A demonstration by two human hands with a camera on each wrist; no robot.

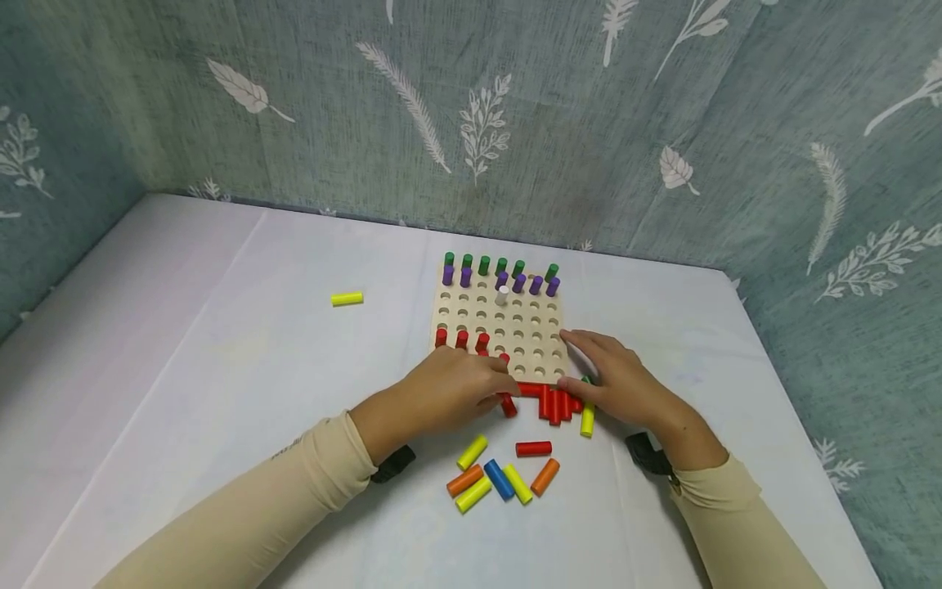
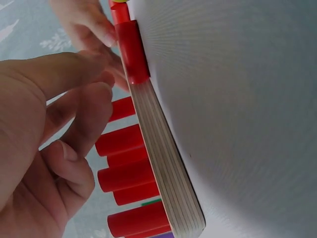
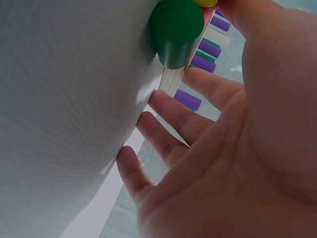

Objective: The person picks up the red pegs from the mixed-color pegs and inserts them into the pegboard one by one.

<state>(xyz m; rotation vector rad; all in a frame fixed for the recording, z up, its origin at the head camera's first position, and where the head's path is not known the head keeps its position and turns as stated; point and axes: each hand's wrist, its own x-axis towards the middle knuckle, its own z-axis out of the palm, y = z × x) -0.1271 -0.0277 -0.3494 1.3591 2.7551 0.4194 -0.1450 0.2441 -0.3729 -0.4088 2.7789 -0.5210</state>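
Note:
A wooden pegboard [image 1: 527, 334] lies on the table, with green and purple pegs standing along its back and red pegs [image 1: 462, 339] at its front left. My left hand [image 1: 452, 391] is over the front edge, its thumb and fingers bent together near a red peg [image 2: 122, 109]. Whether something is between its fingertips is hidden. Below those fingers a loose red peg [image 1: 509, 406] shows. At the board's right side, my right hand [image 1: 621, 378] spreads its fingers along the edge, thumb by the front corner. A green peg [image 3: 177, 32] lies close to this hand.
Several loose red pegs [image 1: 555, 406] crowd the board's front right edge beside a yellow peg [image 1: 587, 419]. Nearer me lie a blue peg [image 1: 499, 479], orange pegs [image 1: 545, 477] and more yellow ones. One yellow peg [image 1: 347, 299] lies apart at left. A white peg [image 1: 502, 295] stands in the board.

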